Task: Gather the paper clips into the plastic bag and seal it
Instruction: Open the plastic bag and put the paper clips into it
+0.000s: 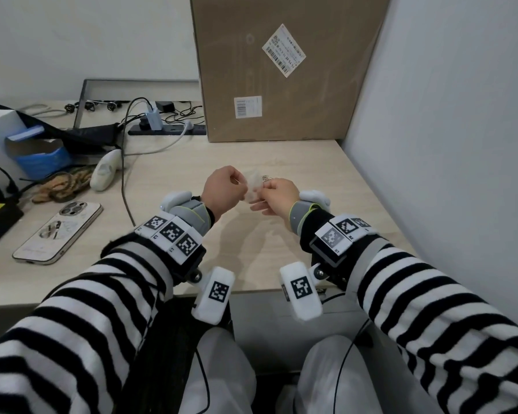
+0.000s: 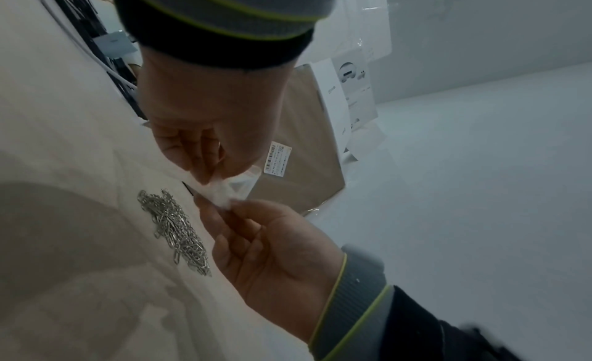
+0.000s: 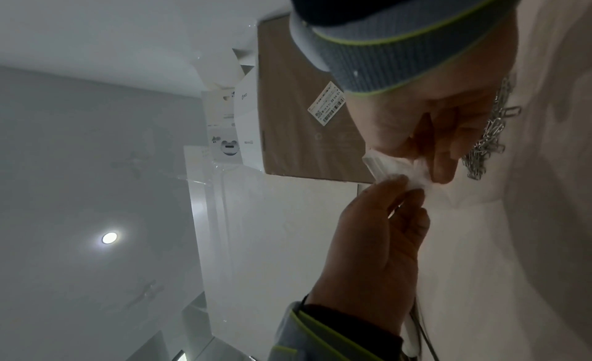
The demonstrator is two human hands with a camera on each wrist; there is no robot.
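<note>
A small clear plastic bag (image 1: 253,186) (image 2: 224,194) (image 3: 394,169) hangs above the desk (image 1: 281,234), held between both hands. My left hand (image 1: 237,182) (image 2: 211,179) (image 3: 407,186) pinches one side of its top edge. The right hand (image 1: 266,186) (image 2: 230,204) (image 3: 438,174) pinches the other side. A heap of silver paper clips (image 1: 266,176) (image 2: 174,232) (image 3: 490,136) lies on the desk just behind the right hand, mostly hidden by it in the head view. I cannot tell whether the bag's mouth is open.
A big cardboard box (image 1: 281,70) stands at the back of the desk and a grey wall (image 1: 446,144) runs along the right. On the left lie a phone (image 1: 57,231), a white handheld device (image 1: 103,171), a power strip (image 1: 168,130) and cables.
</note>
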